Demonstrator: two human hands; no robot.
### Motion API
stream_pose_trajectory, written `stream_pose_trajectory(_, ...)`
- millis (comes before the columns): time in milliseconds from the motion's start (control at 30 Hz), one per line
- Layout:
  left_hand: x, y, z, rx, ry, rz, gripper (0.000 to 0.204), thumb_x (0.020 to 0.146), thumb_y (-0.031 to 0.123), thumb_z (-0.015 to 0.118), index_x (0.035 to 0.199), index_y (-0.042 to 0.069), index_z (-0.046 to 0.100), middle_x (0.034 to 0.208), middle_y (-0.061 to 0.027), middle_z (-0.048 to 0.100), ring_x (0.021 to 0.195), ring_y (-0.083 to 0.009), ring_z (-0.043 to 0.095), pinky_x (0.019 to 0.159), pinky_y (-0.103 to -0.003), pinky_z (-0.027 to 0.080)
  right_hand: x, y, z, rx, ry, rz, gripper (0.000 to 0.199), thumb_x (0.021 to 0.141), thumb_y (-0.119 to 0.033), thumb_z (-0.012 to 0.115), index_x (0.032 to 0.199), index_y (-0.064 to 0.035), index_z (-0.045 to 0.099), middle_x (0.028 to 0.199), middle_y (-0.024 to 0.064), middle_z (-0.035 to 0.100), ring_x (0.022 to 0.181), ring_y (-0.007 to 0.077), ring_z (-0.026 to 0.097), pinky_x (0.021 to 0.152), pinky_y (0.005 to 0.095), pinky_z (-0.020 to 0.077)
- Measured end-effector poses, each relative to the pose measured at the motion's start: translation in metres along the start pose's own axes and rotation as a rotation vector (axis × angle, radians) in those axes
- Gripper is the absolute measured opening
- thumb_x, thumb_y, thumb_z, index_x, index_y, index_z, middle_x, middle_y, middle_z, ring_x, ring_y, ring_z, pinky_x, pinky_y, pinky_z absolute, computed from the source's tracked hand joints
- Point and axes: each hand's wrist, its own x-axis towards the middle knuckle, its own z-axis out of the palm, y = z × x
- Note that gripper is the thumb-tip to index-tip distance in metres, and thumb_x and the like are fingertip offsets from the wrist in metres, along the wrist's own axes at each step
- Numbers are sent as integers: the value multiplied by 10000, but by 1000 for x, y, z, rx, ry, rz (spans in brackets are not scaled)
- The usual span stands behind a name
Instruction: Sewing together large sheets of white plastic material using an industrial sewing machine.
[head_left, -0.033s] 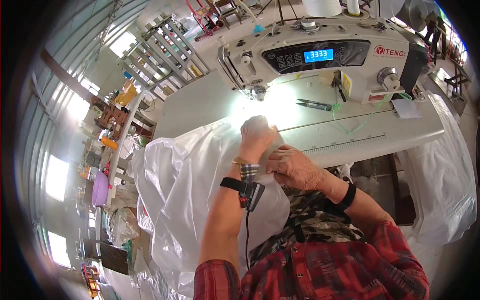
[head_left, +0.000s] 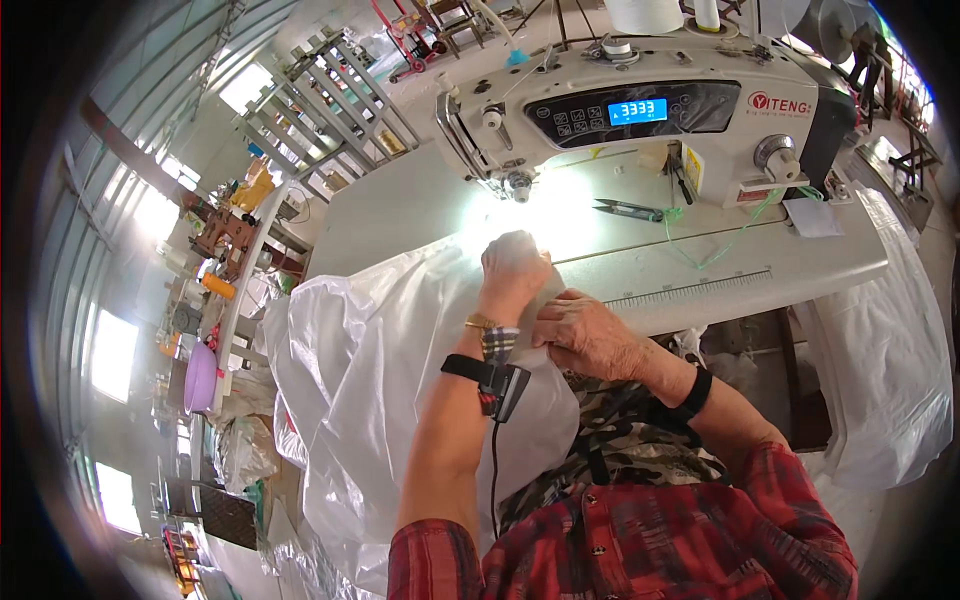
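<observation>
A shiny white sheet of thin material (head_left: 350,345) drapes from the sewing machine bed over my lap to the left. My left hand (head_left: 514,268) is closed on the sheet just below the needle area, its fingertips partly lost in the lamp's glare. Beside it on the right, my right hand (head_left: 585,333) pinches the sheet's edge at the front of the table, fingers curled. Above both hands stands the sewing machine (head_left: 620,110) with a lit display; glare hides the stitching spot under its presser foot.
Thread snips (head_left: 630,210) lie on the table right of the needle, near a loose green thread (head_left: 715,255). A ruler strip (head_left: 690,288) runs along the front edge. More white sheeting (head_left: 880,350) hangs at the right. Leftward, a cluttered bench holds a purple basin (head_left: 200,378).
</observation>
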Motion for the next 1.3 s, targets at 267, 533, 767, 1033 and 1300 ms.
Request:
stream_pose_trajectory(267,-3,-7,7,-53,12,-26,211,770,111,590,714,-90,614,722,-294,603,723,-426,636,675,-453,512,-1,-1,-7,-45,-54,-53,176,711,-61,631,875,-79,567,854,62,599,871,268,602,878,407,448)
stream_pose_trajectory(533,-7,-40,22,-335,-7,-59,251,776,125,621,849,-114,645,651,-239,592,620,-234,623,615,-357,490,14,5,-23,-37,-193,-72,211,788,-106,627,980,-64,551,925,91,628,927,282,620,803,433,490)
stream_pose_trajectory(767,-8,-61,36,-1070,-90,-402,290,863,47,614,1105,-110,582,865,-66,639,668,-95,562,610,-210,461,59,80,-38,-633,-135,251,400,848,-166,617,1201,-17,503,923,197,660,882,343,648,792,433,498)
stream_pose_trajectory(1033,-13,-60,27,-1340,-86,-528,350,864,46,620,1170,-95,527,955,-108,624,759,-135,607,666,-241,510,71,132,-19,-176,32,405,231,790,-144,650,977,-9,641,907,148,681,917,351,633,806,408,493)
stream_pose_trajectory(1300,-16,-55,26,-1418,-104,-515,351,863,51,616,1180,-76,533,925,-92,630,757,-131,614,672,-235,509,75,129,-19,-296,6,250,186,765,-152,649,905,-32,677,902,171,678,888,333,643,834,433,468)
